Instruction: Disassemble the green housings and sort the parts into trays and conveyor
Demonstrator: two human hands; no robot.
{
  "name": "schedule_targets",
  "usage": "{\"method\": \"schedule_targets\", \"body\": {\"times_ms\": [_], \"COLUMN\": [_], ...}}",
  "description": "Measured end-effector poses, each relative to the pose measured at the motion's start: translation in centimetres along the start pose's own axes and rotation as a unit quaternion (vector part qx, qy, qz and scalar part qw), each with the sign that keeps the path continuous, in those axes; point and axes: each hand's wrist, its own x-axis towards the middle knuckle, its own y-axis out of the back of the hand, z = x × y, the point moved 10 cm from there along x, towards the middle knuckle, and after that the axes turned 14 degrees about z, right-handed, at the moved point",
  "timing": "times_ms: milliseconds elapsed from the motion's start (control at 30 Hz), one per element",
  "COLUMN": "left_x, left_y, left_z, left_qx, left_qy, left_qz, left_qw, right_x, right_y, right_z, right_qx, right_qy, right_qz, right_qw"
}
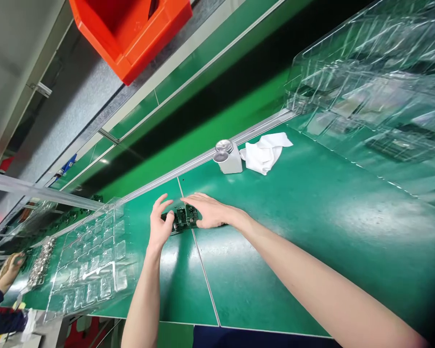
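A green circuit board assembly (183, 217) with dark components lies on the green bench top between my two hands. My left hand (160, 224) is at its left end, with the fingers curved and apart and the thumb close to the board. From the right, my right hand (210, 211) reaches over the board's right end. Its fingers stretch leftward above the board and its thumb is lower, near the edge. Whether either hand touches the board is hard to make out. A dark edge shows beneath my right hand.
Behind the board stand a white dispenser bottle with a metal top (232, 160) and a crumpled white cloth (266, 152). Clear plastic trays lie left (90, 263) and are stacked right (377, 106). An orange bin (130, 53) sits overhead. A co-worker's hand (10, 270) is far left.
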Motion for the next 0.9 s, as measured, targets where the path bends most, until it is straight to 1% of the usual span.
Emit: {"method": "schedule_targets", "body": {"times_ms": [100,133,200,367,533,700,800,900], "left_x": [0.1,0.1,0.0,0.1,0.4,0.2,-0.2,-0.6], "left_y": [-1.6,-2.0,-2.3,-2.3,-2.4,-2.1,-1.7,-1.2], "left_z": [0.2,0.1,-0.2,-0.3,0.9,2.3,2.5,2.5], "left_qx": [0.031,0.04,0.055,0.058,0.019,-0.065,-0.13,-0.178], "left_qy": [-0.008,-0.008,-0.005,0.001,0.002,0.03,0.059,0.081], "left_qz": [-0.069,-0.083,-0.093,-0.075,-0.066,-0.043,-0.018,0.009], "left_qw": [0.997,0.996,0.994,0.995,0.998,0.997,0.99,0.981], "right_x": [-0.1,-0.1,-0.1,-0.2,-0.6,-0.8,-0.9,-1.0], "right_y": [-0.4,-0.5,-0.7,-0.5,0.7,2.0,2.2,2.2], "right_z": [0.2,0.1,-0.1,-0.3,-1.0,-2.1,-2.7,-3.2], "right_qx": [0.005,0.005,0.005,0.027,0.072,0.111,0.142,0.169], "right_qy": [-0.006,-0.009,-0.017,-0.039,-0.02,-0.013,-0.005,0.007], "right_qz": [0.007,0.016,0.04,0.1,0.138,0.203,0.238,0.255], "right_qw": [1.0,1.0,0.999,0.994,0.988,0.973,0.961,0.952]}}
